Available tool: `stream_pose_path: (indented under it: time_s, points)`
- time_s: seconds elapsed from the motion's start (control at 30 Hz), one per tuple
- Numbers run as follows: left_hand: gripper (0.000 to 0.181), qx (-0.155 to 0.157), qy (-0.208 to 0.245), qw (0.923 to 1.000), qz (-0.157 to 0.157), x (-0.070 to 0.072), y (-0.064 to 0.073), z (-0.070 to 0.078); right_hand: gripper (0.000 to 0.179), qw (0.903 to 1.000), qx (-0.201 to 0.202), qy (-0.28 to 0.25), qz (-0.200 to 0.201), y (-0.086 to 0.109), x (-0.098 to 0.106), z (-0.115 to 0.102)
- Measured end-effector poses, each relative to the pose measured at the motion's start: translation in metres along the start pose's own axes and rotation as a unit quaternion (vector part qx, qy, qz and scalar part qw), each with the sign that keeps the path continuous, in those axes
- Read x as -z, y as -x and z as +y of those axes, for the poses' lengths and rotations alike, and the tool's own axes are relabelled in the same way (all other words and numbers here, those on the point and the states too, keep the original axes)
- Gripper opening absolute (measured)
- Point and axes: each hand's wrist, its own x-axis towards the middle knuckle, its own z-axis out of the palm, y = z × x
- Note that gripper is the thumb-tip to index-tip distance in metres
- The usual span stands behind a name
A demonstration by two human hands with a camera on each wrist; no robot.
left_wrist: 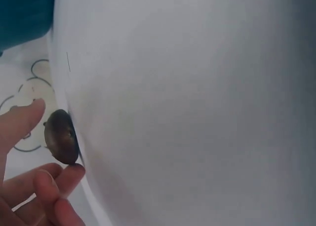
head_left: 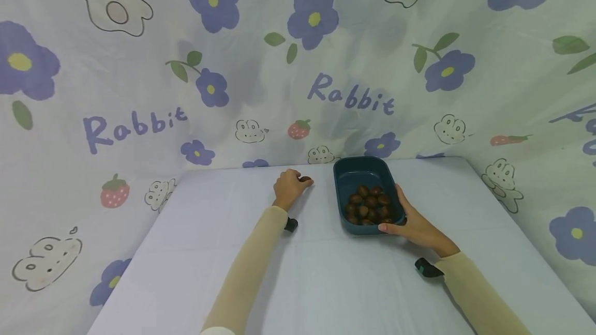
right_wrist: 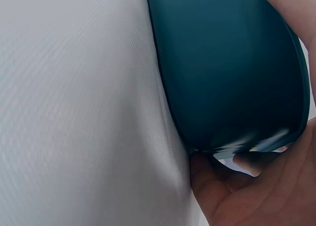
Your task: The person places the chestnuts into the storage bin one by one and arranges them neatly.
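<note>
A single brown chestnut (left_wrist: 62, 137) lies on the white table. My left hand (head_left: 287, 189) reaches to it; in the left wrist view the thumb (left_wrist: 27, 118) stands a little apart on one side, while a fingertip (left_wrist: 74, 172) is right at its lower end. To the right stands a dark teal rectangular container (head_left: 343, 190), with several chestnuts (head_left: 370, 201) heaped in its near half. My right hand (head_left: 416, 224) holds the container at its near right corner, thumb along the front rim and fingers along the right wall, as the right wrist view also shows.
A white cloth covers the table (head_left: 335, 283). Behind it hangs a curtain (head_left: 261, 76) printed with flowers, rabbits and strawberries, meeting the table's far edge close behind the container. A dark wrist device (head_left: 291, 225) sits at the left cuff, another device (head_left: 427, 268) at the right.
</note>
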Motion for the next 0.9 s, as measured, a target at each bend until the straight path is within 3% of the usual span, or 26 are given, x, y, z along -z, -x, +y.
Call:
stream_pose_path:
  time_s: [0.23,0.67,0.9]
  points:
    - [0.029,0.004,-0.019,0.9996,-0.019,0.001,-0.004,0.003,0.127,1.0000,0.003,-0.003,0.000,0.000,0.000,-0.001]
    - [0.041,-0.005,-0.048,0.9973,-0.055,0.000,-0.010,0.005,0.127,0.9999,0.010,-0.010,-0.001,-0.001,-0.001,0.001]
    - [0.032,-0.021,-0.063,0.9954,-0.069,0.000,-0.011,0.006,0.127,0.9999,0.008,-0.006,0.000,-0.001,0.000,0.001]
